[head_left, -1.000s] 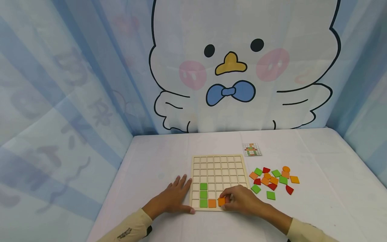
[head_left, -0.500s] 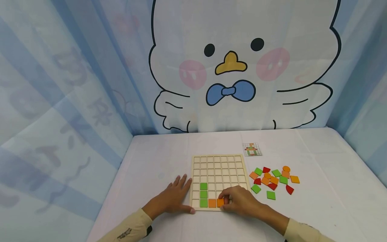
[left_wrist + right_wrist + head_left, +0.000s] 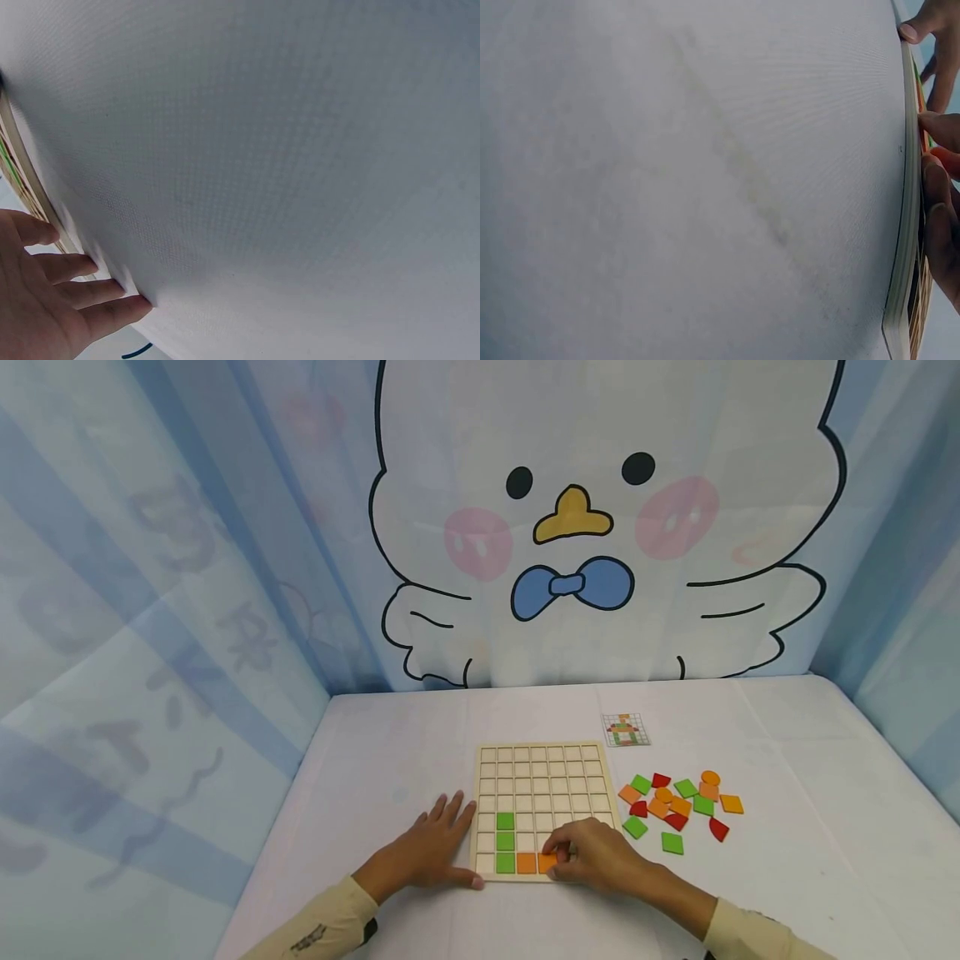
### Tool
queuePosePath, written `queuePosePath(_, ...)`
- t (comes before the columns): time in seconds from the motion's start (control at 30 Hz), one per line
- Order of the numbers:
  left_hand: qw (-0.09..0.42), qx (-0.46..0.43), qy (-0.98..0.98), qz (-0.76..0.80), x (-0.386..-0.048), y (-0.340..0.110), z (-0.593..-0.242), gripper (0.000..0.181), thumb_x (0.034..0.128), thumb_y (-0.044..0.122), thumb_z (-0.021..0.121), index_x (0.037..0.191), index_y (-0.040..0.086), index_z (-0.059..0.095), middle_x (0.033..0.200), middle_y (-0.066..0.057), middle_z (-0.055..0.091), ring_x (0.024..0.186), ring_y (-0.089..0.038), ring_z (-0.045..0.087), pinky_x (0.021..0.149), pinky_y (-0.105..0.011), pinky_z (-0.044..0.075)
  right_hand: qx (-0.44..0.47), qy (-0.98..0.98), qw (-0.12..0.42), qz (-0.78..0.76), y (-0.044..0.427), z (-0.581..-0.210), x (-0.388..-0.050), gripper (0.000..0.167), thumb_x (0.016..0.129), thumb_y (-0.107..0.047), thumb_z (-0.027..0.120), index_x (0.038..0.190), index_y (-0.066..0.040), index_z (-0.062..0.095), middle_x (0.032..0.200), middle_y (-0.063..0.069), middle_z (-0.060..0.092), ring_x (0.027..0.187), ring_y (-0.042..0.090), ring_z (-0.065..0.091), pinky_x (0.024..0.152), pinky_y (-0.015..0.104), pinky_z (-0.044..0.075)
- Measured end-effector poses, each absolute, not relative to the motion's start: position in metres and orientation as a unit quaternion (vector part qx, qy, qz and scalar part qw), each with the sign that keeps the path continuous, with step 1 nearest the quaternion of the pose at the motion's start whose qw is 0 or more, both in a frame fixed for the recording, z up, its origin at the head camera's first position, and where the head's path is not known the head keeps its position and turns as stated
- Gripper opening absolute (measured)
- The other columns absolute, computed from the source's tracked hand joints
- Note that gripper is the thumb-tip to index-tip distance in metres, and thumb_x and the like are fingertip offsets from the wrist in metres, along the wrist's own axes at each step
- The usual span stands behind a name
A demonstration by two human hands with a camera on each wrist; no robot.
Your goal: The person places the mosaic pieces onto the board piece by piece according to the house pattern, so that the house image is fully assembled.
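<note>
A wooden grid board (image 3: 540,774) lies on the white-covered table. My left hand (image 3: 430,852) rests with straight, spread fingers against the board's left edge, thumb at the near left corner. Over the bottom row, my right hand (image 3: 600,857) pinches an orange square tile (image 3: 546,863) between thumb and fingers, low at its cell. Just left of it another orange square tile (image 3: 527,863) sits in the grid. Three green square tiles (image 3: 506,842) form a column beside that. In the right wrist view, the fingers (image 3: 939,214) reach over the board's near edge.
Right of the board lies a loose spread of green squares (image 3: 672,843), orange squares (image 3: 731,805), orange circles (image 3: 710,778) and red quarter-round tiles (image 3: 718,831). A small pattern card (image 3: 626,730) lies beyond the board's far right corner. A printed curtain (image 3: 570,643) stands behind the table.
My right hand has shifted slightly left with the orange square tile, which has come down from a tilt toward the cell beside the other orange tile. The left hand has stayed put.
</note>
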State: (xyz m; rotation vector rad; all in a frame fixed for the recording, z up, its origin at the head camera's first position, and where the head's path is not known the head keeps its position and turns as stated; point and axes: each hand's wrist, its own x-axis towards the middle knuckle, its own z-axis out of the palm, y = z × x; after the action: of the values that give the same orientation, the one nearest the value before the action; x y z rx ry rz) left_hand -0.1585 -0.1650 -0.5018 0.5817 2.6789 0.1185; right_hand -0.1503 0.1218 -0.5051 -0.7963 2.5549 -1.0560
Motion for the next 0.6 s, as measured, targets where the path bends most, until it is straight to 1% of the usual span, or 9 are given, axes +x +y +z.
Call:
queuePosePath(0.23,0.197,0.209,0.957,0.038,-0.1585,-0.1652,-0.5025,0.117,0.0742,0.081,0.064,0.160,0.012,0.024,0.167,-0.018,0.019,0.152,-0.044,0.021,0.113,-0.061,0.035,-0.269,0.886,0.126,-0.357,0.1214,-0.5066,-0.1508,0.016,0.080,-0.022,0.085,0.092,-0.018,0.075,0.071,-0.015,0.058,0.062,-0.002,0.048,0.057,0.020,0.041)
queuePosePath(0.6,0.194,0.214,0.957,0.036,-0.1581,-0.1645,-0.5028,0.117,0.0744,0.081,0.063,0.160,0.011,0.024,0.167,-0.019,0.019,0.152,-0.044,0.022,0.113,-0.061,0.035,-0.265,0.893,0.126,-0.342,0.1219,-0.5051,-0.1494,0.016,0.080,-0.022,0.085,0.093,-0.017,0.076,0.069,-0.016,0.057,0.062,-0.002,0.048,0.057,0.020,0.040)
